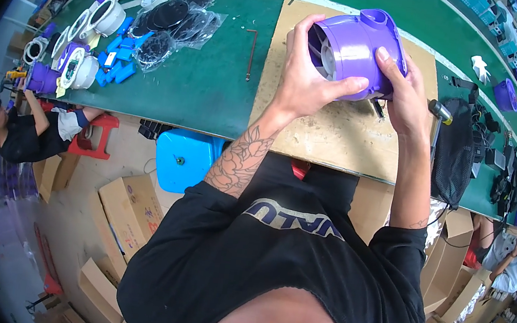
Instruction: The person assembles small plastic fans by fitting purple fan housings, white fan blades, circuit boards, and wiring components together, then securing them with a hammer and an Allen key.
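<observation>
Between my two hands is a glossy purple fan housing (356, 47), lifted over a tan board (333, 135) on the bench. My left hand (307, 77) grips its open left end, thumb lying along the lower side; a pale hub shows inside that opening. My right hand (406, 89) wraps the flanged right end, with the thumb pressed on the purple wall. A round collar sticks up from the housing's top. Below it, near my right fingers, shows a small dark part that I cannot make out.
On the green bench (214, 98) at left lie a hex key (251, 57), bagged black discs (168, 16), blue packs (118, 60) and white rings. To the right are a screwdriver (440, 111) and a black mesh bag (454, 153). A blue stool (187, 160) and cardboard boxes stand below; co-workers sit at both sides.
</observation>
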### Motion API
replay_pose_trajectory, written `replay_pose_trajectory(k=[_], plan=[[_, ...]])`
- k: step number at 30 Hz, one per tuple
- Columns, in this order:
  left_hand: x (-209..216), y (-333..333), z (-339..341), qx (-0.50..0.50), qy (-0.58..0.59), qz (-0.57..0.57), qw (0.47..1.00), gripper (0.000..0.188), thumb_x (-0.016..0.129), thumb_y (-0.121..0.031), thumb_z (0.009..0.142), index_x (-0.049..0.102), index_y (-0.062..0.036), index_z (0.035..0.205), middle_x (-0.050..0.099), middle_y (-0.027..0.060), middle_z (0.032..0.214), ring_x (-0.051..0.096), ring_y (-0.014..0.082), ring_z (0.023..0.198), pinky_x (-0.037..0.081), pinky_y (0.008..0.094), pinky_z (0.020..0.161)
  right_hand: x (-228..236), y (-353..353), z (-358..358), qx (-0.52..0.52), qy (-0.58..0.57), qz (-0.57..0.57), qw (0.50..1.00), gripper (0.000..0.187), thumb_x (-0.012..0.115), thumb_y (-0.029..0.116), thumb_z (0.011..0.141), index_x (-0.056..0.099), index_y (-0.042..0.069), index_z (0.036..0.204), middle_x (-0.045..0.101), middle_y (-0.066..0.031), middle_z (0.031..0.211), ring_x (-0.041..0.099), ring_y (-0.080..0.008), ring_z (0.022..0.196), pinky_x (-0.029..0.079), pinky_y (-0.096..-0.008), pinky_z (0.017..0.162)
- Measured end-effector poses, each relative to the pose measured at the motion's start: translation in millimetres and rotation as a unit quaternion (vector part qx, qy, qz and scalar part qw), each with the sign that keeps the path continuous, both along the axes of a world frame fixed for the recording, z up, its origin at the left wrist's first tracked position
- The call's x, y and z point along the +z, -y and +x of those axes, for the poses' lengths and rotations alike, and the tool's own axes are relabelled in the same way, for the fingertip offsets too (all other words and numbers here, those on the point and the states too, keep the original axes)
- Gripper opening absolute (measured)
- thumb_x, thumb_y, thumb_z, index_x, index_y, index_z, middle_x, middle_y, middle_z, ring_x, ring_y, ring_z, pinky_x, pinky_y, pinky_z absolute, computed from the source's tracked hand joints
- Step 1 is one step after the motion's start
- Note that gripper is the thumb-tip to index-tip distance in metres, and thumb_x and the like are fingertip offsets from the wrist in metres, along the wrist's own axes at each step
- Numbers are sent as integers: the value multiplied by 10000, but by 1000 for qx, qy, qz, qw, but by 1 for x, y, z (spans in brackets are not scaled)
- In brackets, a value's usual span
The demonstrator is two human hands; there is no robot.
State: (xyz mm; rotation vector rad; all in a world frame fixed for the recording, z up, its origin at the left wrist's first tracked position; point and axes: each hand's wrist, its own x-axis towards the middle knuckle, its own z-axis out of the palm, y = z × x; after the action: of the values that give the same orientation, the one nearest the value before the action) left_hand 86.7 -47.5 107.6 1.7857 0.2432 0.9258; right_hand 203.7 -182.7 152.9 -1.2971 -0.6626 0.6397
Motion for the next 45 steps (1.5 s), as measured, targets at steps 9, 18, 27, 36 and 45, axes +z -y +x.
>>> replay_pose_trajectory(k=[9,18,27,36,45], plan=[[-8,-4,7,-65,11,-136,989,1038,883,-395,619,297,45,1353,406,207,1257,454,306,1208,410,423,1027,-10,-1,7,-15,5,-53,998,416,671,278,921,605,-34,1188,672,-82,973,629,-118,806,516,-272,755],[-13,-5,10,-48,21,-107,993,1023,868,-340,665,236,31,1378,370,203,1298,496,296,1186,441,414,1003,-1,-5,14,-45,-42,-42,997,431,661,288,924,585,-27,1208,671,-81,961,650,-116,794,541,-259,713],[-5,-6,4,-118,107,-188,969,1031,836,-164,720,114,-35,1444,406,204,1316,505,274,1197,444,417,1023,8,-4,16,-51,3,-18,999,443,673,276,918,571,-9,1242,673,-66,1018,640,-108,864,512,-260,799],[-70,-26,-29,-85,82,-255,960,910,681,20,742,172,-77,1489,242,207,1495,256,286,1412,271,419,1139,-12,0,21,-63,44,24,997,406,659,227,926,577,-11,1244,667,-48,1040,617,-95,899,485,-250,829],[-6,-41,-10,-11,-14,50,999,1052,845,-346,714,218,8,1480,282,249,1490,280,331,1412,254,448,1150,-15,-8,22,-36,104,43,993,423,655,218,932,562,-7,1277,662,-48,1083,604,-107,962,463,-265,895]])
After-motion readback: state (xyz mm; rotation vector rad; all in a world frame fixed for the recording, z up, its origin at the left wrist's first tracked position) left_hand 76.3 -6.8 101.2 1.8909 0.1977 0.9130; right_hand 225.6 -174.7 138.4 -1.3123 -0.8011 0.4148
